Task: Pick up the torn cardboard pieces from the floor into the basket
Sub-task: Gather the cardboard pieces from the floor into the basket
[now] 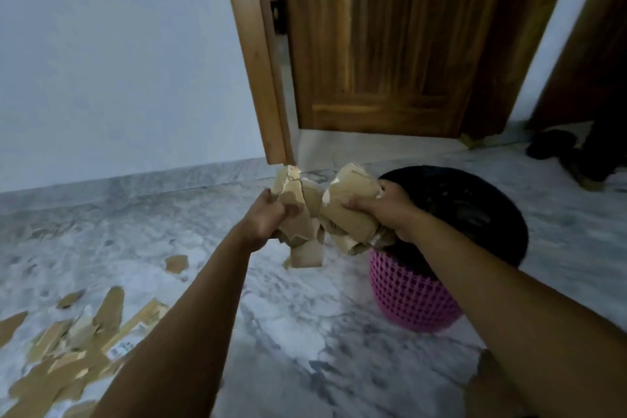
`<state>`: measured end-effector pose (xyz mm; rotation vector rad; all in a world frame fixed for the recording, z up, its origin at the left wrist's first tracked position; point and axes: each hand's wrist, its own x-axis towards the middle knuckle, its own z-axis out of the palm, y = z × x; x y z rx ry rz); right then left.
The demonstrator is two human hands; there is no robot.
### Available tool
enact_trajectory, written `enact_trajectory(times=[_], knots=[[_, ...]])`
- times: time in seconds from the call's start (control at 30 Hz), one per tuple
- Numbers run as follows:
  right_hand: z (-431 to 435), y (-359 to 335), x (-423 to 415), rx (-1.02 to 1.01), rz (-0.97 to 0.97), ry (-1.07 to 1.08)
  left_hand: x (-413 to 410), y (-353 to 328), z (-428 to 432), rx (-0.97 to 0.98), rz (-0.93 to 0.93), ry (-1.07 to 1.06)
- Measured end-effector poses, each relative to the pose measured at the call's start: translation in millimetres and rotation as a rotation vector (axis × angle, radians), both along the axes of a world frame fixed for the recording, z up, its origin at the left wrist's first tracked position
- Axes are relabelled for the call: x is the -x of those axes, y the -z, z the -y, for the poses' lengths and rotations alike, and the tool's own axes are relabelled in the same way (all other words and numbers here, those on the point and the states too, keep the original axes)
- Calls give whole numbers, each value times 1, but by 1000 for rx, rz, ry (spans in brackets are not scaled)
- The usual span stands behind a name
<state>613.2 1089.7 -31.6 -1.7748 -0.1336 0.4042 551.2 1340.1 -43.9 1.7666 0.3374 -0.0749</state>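
Both bare forearms enter from the lower edge and extend forward, converging slightly. At lower left, beside the left forearm, a scatter of loose cardboard pieces (68, 349) lies on the marble floor (305, 332). These are brown, ragged-edged strips and flakes, several overlapping, one with a printed white face. A single small scrap (176, 263) lies apart from them, further out. The left hand (268, 217) is held with its back towards the camera, grip closed, fingers curled round the left side of a held bundle (342, 214) of torn cardboard. The right hand (386, 210) has its grip closed on the right side of the same bundle, fingers wrapped round it. The bundle is clear of the floor, carried between the two hands. It comprises several crumpled brown sheets with pale torn edges, and one piece hangs down below the rest. Its right portion sits against the left rim of the basket (410, 295); the remainder is just left of it, over the floor. The basket stands upright on the floor, with a pink mesh wall and a dark lining (468, 207) spread over its mouth. Its contents cannot be made out. Beyond stand a wooden door (390, 37), its frame (258, 61) and a pale wall (118, 61). A dark object (556, 146) at far right is too blurred to identify.
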Motion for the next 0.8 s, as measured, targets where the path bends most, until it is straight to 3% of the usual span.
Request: enact_trajectory(times=[0.2,0.37,0.53,0.8], knots=[[100,-10,-45,-57,-9,228,-85,-24,123,116,-2,-26],[155,8,-79,-68,-70,328,-129,-15,189,-25,16,-127],[181,46,-103,104,-139,364,-157,18,217,-132,-68,-13],[201,68,-106,392,-54,188,-155,43,230,-200,-308,285]])
